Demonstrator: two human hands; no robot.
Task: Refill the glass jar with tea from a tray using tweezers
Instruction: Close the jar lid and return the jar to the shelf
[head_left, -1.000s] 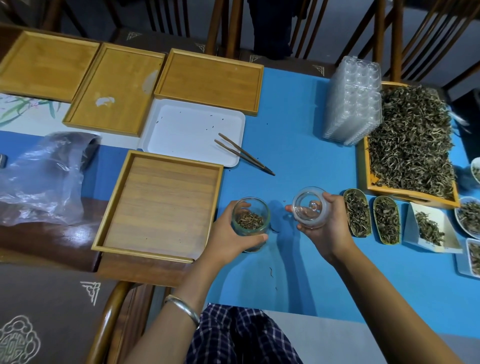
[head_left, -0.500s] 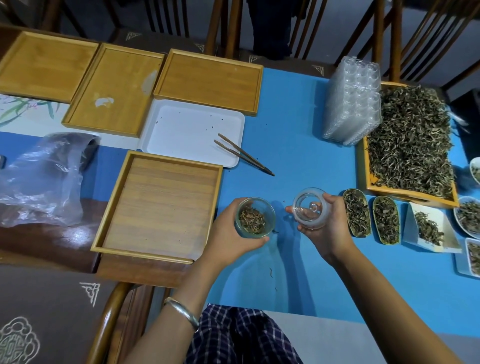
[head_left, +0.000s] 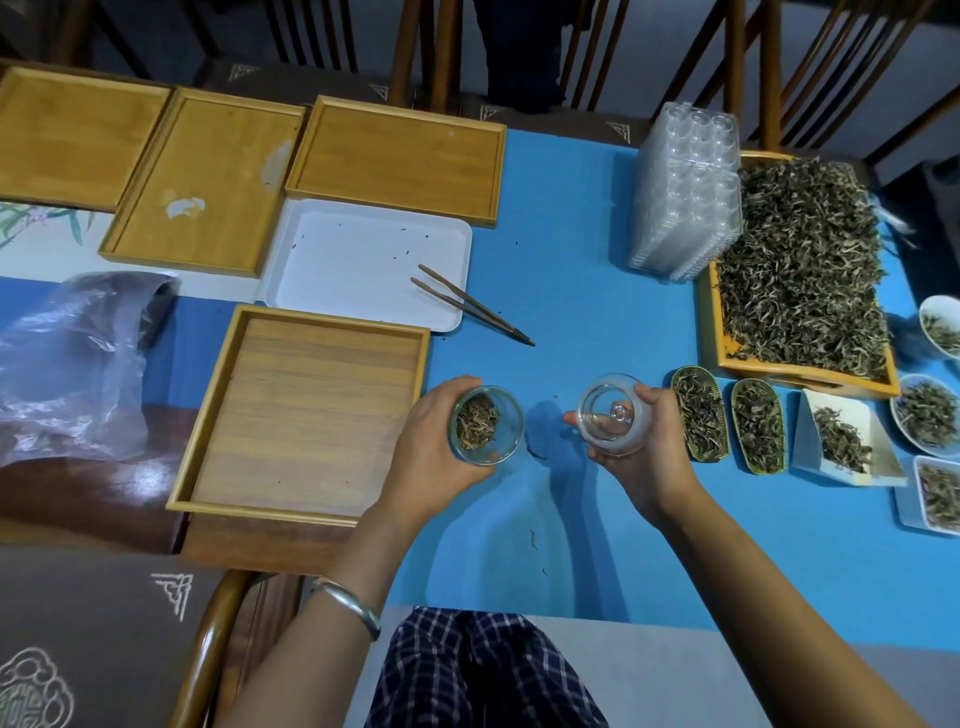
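My left hand (head_left: 431, 457) grips a small glass jar (head_left: 485, 425) above the blue table, mouth tilted toward me, with a little dry tea at its bottom. My right hand (head_left: 641, 457) holds the jar's clear glass lid (head_left: 610, 413), knob facing me. A pair of brown tweezers (head_left: 470, 304) lies untouched, partly on the white tray (head_left: 332, 260), tips pointing right onto the blue cloth. A wooden tray heaped with loose tea (head_left: 800, 265) sits at the far right.
Several bare wooden trays (head_left: 306, 410) lie at left and along the back. A stack of clear plastic containers (head_left: 685, 197) stands beside the tea tray. Small dishes of tea (head_left: 698, 421) line the right side. A crumpled plastic bag (head_left: 78, 364) lies at left.
My left hand has lifted the jar slightly and tilted its mouth toward me. The right hand with the lid has barely moved.
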